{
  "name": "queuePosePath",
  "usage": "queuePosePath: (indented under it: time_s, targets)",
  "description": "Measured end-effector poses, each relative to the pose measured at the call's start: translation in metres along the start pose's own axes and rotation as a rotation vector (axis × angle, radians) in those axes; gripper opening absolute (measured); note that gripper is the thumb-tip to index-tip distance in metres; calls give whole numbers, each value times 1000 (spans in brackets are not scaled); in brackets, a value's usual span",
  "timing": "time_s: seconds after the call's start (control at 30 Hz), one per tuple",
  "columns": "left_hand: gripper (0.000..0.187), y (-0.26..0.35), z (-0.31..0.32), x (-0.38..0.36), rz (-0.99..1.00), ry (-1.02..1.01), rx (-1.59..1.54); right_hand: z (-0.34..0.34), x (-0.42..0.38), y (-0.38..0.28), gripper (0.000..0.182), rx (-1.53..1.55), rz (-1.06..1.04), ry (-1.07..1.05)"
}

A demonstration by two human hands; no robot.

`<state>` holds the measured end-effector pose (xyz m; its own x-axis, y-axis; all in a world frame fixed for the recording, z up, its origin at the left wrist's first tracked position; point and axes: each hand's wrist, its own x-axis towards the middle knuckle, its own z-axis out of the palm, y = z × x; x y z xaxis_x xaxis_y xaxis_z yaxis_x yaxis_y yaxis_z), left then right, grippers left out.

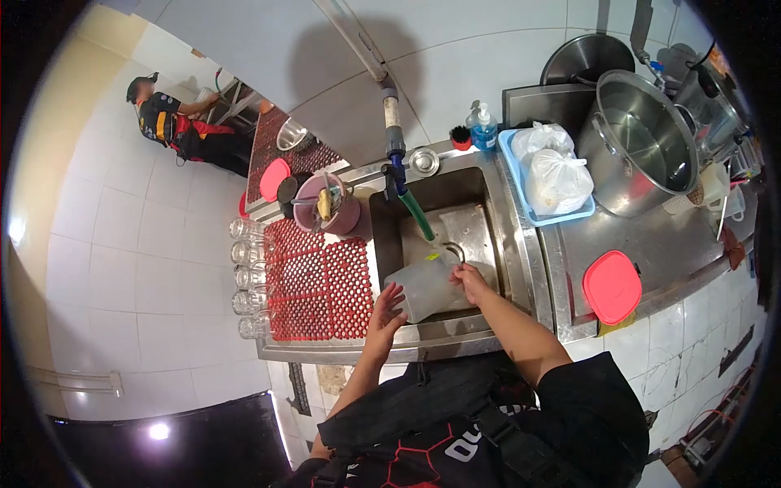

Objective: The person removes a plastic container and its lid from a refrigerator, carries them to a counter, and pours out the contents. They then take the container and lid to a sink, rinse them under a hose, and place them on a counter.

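Note:
A translucent plastic pitcher (419, 286) lies tilted on its side over the steel sink (512, 244), with a small yellow-green mark near its upper end. My right hand (470, 281) is closed at the pitcher's upper right end, by a curved handle-like piece (455, 250). At the lower left end, my left hand (387, 315) has its fingers spread, with the fingertips right at the pitcher's side. A green hose (417, 215) hangs from the blue tap (395, 175) down towards the pitcher.
Left of the sink are a red perforated mat (321, 281), several glass mugs (249, 276) and a pink bucket (342, 213). On the right stand a blue tray (543, 218) with plastic bags, a large steel pot (606, 175) and a red lid (612, 287). Another person (175, 122) works far left.

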<state>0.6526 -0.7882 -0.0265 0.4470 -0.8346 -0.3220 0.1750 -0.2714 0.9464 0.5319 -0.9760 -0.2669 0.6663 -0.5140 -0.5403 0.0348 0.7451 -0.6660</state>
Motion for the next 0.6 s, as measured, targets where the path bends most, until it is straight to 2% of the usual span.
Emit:
queuePosePath:
  time_s: [0.03,0.2,0.27,0.4,0.47,0.5,0.53,0.6]
  targets:
    - [72,3,2,-3,-4,29,-26,1,1,-1,5,20,120,59]
    - [71,-2,1,-16,25,98,-34,-2,7,-5,5,145,218,1]
    - [69,-6,-2,-18,8,85,-30,2,5,-13,9,196,268,78]
    - [67,-11,-4,-11,19,90,-30,30,-21,-57,16,-16,195,10]
    - [63,-11,-1,-2,-18,109,2,43,-25,-67,27,-563,-165,-276]
    - [61,-23,-5,9,-11,87,24,48,-14,-59,26,-668,-398,-322]
    - [61,-26,-3,20,-6,83,20,56,-19,-66,26,-674,-402,-318]
    - [63,-31,3,44,-186,187,94,77,-44,-90,18,-1358,-819,-303]
